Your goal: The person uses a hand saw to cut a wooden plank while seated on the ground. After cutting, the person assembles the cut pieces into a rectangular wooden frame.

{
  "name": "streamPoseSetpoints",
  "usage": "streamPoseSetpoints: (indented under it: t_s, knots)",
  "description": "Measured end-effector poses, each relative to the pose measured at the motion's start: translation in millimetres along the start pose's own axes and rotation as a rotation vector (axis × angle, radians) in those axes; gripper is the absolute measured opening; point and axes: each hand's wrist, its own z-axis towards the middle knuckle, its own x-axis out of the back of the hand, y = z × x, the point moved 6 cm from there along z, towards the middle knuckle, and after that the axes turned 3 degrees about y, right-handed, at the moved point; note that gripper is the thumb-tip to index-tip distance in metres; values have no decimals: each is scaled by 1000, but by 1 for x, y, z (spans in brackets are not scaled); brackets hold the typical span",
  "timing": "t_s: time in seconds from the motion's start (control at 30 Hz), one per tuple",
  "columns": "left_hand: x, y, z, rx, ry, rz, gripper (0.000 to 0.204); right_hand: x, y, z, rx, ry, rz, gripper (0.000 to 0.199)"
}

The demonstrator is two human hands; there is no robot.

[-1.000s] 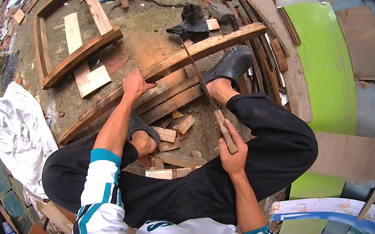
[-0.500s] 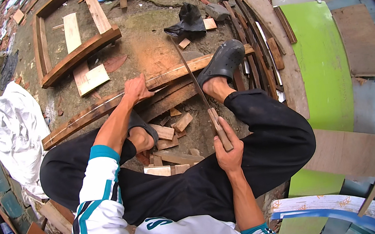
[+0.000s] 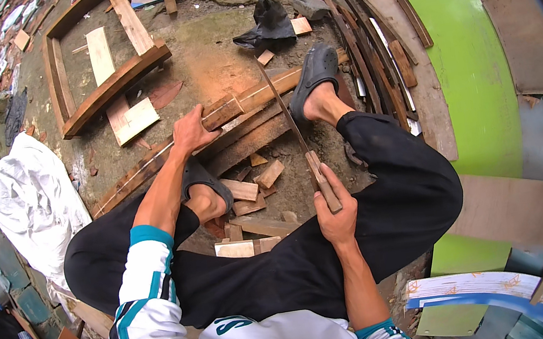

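My left hand (image 3: 192, 131) is closed over a long wooden bar (image 3: 140, 172) with a pale line along its top. The bar's right end stops near the middle, and a second wooden length (image 3: 262, 92) extends from there toward my clog-covered right foot (image 3: 316, 83). The two lengths look slightly offset where they meet. My right hand (image 3: 338, 217) is wrapped round the wooden handle of a handsaw (image 3: 289, 120). Its narrow blade points away from me, its far part passing over the second length. Whether the teeth touch the wood I cannot tell.
Beneath the bar lies a thicker timber (image 3: 253, 141), with several offcuts (image 3: 241, 190) nearer me. A wooden frame (image 3: 114, 87) lies at the far left, a white sack (image 3: 37, 202) at the left. Stacked strips (image 3: 366, 52) and a green board (image 3: 471, 86) are on the right.
The bar, which looked continuous before, now shows a break near the middle. Its left part has shifted with my left hand. My right foot has moved slightly away from me; the saw stays gripped.
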Motion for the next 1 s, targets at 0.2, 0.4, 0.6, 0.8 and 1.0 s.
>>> streamPoseSetpoints:
  t_s: [0.2, 0.4, 0.6, 0.8, 1.0]
  knots:
    - [12, -6, 3, 2, 25, -25, 69, 1, -3, 6, -20, -7, 19, 53]
    - [15, -7, -2, 27, 18, -28, 71, -3, -6, 1, -22, -62, 72, 51]
    - [26, -4, -7, 51, -158, -113, 78, -1, -7, 1, -30, -94, 46, 53]
    - [63, -14, -15, 149, -420, -326, 96, -4, -17, -1, -1, -119, 112, 53]
    - [94, -5, -24, 112, -287, -382, 77, -6, -30, -8, 156, -107, 126, 54]
